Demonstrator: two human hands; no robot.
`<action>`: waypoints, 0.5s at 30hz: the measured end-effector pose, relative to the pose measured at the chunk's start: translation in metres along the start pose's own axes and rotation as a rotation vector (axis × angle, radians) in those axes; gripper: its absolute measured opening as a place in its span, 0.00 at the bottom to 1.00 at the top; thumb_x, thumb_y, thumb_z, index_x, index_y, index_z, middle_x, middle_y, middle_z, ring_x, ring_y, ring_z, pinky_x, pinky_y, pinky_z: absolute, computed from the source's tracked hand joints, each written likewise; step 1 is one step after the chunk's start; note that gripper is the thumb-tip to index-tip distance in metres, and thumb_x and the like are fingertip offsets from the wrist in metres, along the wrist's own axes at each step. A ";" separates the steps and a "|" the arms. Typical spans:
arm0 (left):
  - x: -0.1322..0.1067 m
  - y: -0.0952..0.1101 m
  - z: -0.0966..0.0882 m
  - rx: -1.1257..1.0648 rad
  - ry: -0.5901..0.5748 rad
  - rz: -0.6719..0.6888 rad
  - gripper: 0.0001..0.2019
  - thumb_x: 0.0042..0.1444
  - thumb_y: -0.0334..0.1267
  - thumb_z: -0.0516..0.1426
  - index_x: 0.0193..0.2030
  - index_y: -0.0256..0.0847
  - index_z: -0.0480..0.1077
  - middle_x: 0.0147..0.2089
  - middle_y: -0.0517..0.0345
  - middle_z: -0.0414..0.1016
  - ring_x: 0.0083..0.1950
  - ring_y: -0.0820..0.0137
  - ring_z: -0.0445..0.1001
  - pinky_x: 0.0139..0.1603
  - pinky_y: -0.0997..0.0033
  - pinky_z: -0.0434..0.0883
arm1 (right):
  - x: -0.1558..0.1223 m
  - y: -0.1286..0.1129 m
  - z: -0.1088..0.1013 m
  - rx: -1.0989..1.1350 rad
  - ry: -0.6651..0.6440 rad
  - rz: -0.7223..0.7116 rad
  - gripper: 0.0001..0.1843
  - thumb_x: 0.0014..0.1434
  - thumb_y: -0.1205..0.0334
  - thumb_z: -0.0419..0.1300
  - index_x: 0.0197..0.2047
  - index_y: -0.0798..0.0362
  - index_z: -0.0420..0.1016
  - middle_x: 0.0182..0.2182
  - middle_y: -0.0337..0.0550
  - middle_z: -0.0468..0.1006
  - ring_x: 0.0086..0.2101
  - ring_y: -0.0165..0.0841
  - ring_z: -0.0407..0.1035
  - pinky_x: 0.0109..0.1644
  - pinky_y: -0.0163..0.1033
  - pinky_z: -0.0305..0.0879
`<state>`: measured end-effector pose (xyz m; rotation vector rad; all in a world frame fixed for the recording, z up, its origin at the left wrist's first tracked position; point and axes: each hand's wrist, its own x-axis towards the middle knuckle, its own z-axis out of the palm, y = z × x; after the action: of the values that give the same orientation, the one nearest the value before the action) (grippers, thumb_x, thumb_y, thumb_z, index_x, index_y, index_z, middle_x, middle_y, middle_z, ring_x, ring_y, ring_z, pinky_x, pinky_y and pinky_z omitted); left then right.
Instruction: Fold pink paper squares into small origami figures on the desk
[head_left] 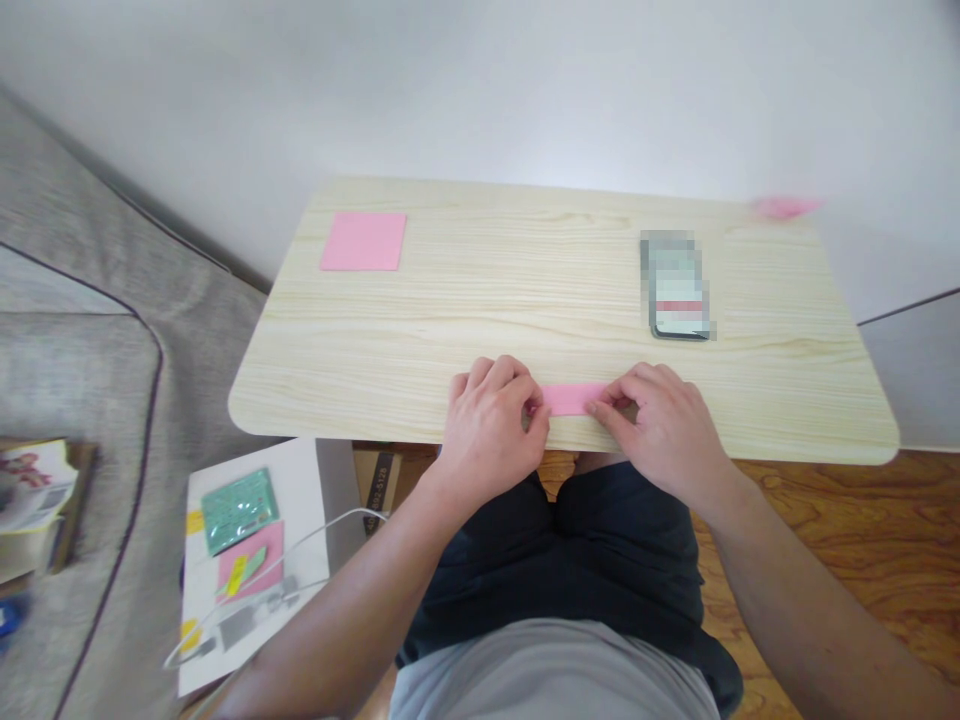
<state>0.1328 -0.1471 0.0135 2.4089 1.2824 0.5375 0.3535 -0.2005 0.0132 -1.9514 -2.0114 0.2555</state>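
A narrow folded strip of pink paper (571,398) lies near the front edge of a light wooden table (525,300). My left hand (491,425) has its fingers curled and pinches the strip's left end. My right hand (660,425) pinches the right end with fingers pressed together. Both hands rest on the tabletop, about a strip's length apart.
A square pink sheet (364,241) lies at the table's back left. A phone (677,286) lies at the right, and a small pink folded piece (784,207) sits at the back right corner. A grey sofa (82,380) stands left, with papers and a cable (247,560) below.
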 end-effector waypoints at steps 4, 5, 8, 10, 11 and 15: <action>0.000 -0.001 0.000 -0.005 0.001 -0.004 0.02 0.63 0.36 0.60 0.37 0.44 0.72 0.48 0.53 0.75 0.53 0.57 0.68 0.53 0.51 0.65 | -0.001 0.000 0.002 0.013 0.015 0.014 0.13 0.66 0.50 0.64 0.34 0.48 0.76 0.35 0.44 0.79 0.41 0.43 0.71 0.43 0.48 0.61; 0.000 -0.001 0.000 -0.004 0.000 -0.005 0.02 0.63 0.36 0.60 0.37 0.44 0.72 0.49 0.53 0.75 0.53 0.57 0.68 0.53 0.51 0.65 | -0.002 0.000 0.002 0.012 0.018 0.025 0.12 0.66 0.50 0.65 0.34 0.48 0.76 0.35 0.44 0.79 0.41 0.43 0.71 0.44 0.48 0.61; 0.000 -0.002 0.001 -0.004 -0.007 -0.003 0.02 0.63 0.37 0.60 0.38 0.45 0.71 0.49 0.53 0.75 0.53 0.57 0.68 0.53 0.51 0.65 | -0.001 -0.001 0.002 0.016 0.021 0.049 0.13 0.65 0.50 0.65 0.32 0.47 0.76 0.35 0.44 0.79 0.41 0.44 0.70 0.44 0.48 0.60; 0.000 -0.002 0.001 -0.003 -0.005 -0.003 0.03 0.63 0.37 0.60 0.38 0.45 0.70 0.48 0.53 0.75 0.53 0.56 0.68 0.52 0.51 0.65 | -0.001 0.000 0.002 0.028 0.023 0.049 0.14 0.65 0.49 0.65 0.32 0.47 0.76 0.34 0.44 0.79 0.40 0.43 0.70 0.43 0.48 0.60; 0.000 -0.002 0.001 -0.002 -0.005 -0.004 0.03 0.63 0.37 0.60 0.38 0.44 0.70 0.48 0.53 0.74 0.53 0.56 0.68 0.52 0.51 0.65 | -0.001 0.000 0.002 0.034 0.027 0.047 0.14 0.65 0.48 0.66 0.32 0.47 0.76 0.34 0.44 0.79 0.40 0.43 0.70 0.43 0.48 0.60; 0.000 -0.003 0.000 -0.002 -0.012 -0.009 0.05 0.63 0.37 0.60 0.37 0.44 0.68 0.47 0.53 0.74 0.53 0.56 0.68 0.52 0.51 0.65 | -0.002 0.001 0.003 0.043 0.048 0.056 0.14 0.64 0.49 0.66 0.32 0.47 0.76 0.34 0.44 0.79 0.39 0.43 0.70 0.43 0.48 0.60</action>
<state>0.1305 -0.1459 0.0116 2.4005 1.2860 0.5208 0.3538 -0.2021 0.0097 -1.9706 -1.9077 0.2607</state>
